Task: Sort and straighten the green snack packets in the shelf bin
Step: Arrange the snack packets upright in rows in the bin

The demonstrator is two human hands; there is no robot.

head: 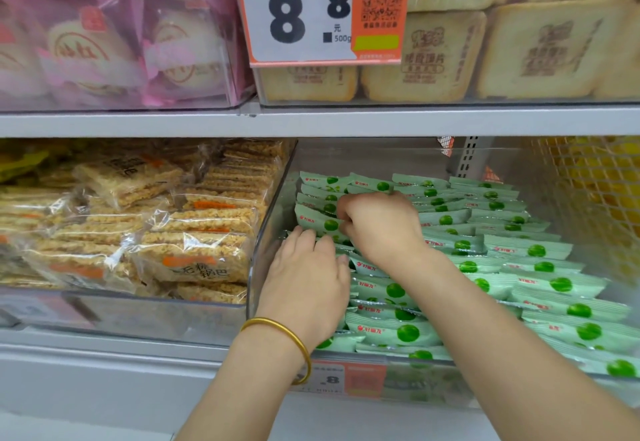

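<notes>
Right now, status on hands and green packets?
Left hand flat on packets. Right hand pinches back-left packet. Nothing blocking.

1. A grey metal upper shelf board (346, 122) spans the view at 12 o'clock.
2. On it stand a clear plastic bin of pink-wrapped cakes (194, 103) at 11 o'clock and a clear plastic bin of tan toast slices (415, 103) at 1 o'clock.
3. A grey lower shelf (104, 364) carries a clear plastic bin of rice-crisp bars (138, 309) at 9 o'clock.
4. Just beside that, at 4 o'clock, stands the clear plastic shelf bin (270, 232) of green snack packets (540, 250).
</notes>
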